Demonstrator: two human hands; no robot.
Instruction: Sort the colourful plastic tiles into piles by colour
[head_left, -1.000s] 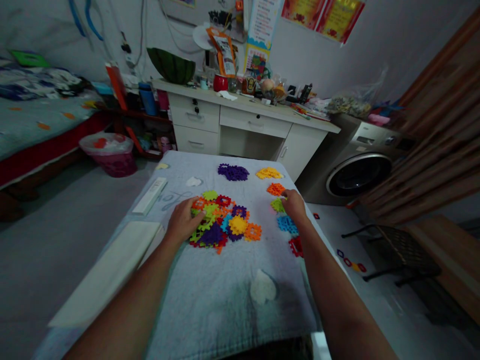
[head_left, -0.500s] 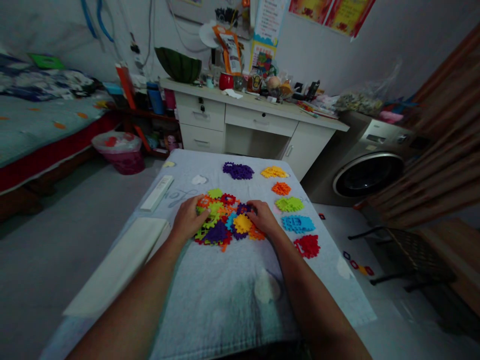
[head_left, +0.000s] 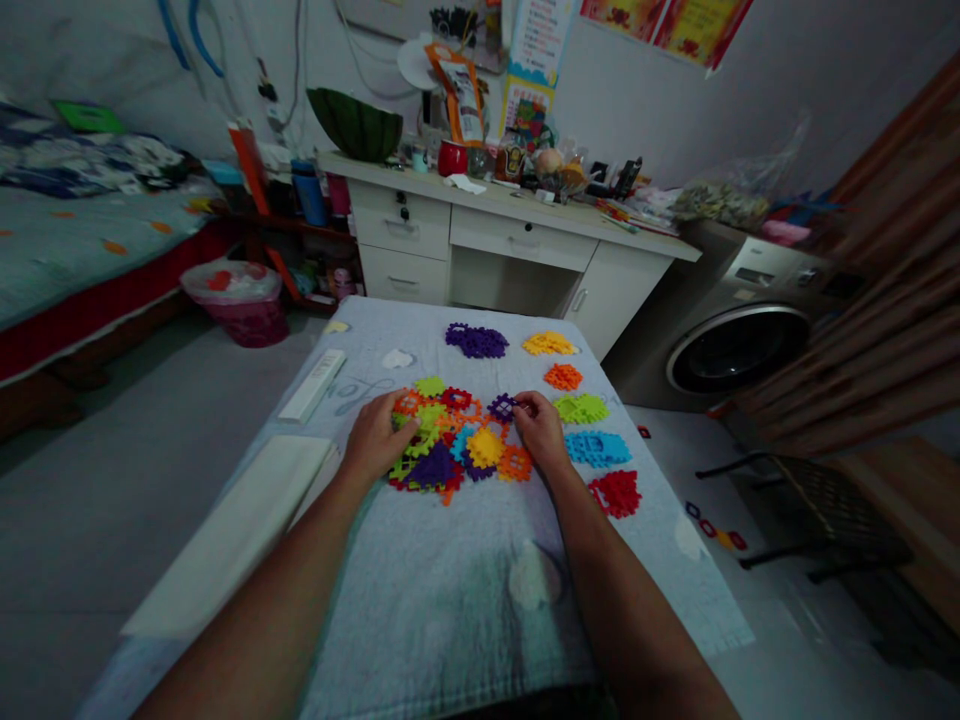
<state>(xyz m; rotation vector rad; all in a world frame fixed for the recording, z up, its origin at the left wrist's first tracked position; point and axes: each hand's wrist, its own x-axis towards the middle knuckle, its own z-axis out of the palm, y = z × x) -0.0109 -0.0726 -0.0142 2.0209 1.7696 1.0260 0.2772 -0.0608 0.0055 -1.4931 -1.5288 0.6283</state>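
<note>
A mixed heap of colourful plastic interlocking pieces [head_left: 439, 440] lies in the middle of the cloth-covered table. My left hand [head_left: 377, 432] rests against the heap's left edge, thumb and fingers apart. My right hand [head_left: 540, 432] pinches a purple square interlocking piece [head_left: 502, 407] at the heap's right side. An orange piece [head_left: 514, 462] and a yellow piece [head_left: 484, 448] lie just below and left of that hand. Single-colour piles sit around: purple [head_left: 477, 341], yellow [head_left: 549, 343], orange [head_left: 562, 377], green [head_left: 581, 408], blue [head_left: 598, 448] and red [head_left: 616, 493].
Along the table's left side lie a long white box [head_left: 232, 535] and a narrow white strip [head_left: 313, 386]. Behind stands a white desk [head_left: 517, 235] covered with items. A washing machine [head_left: 720, 330] is at right, with a low woven stool [head_left: 840, 510] near several pieces on the floor.
My right hand has shifted right and slightly up, drawing the purple piece away from the heap and uncovering the orange piece. The left hand stays in place.
</note>
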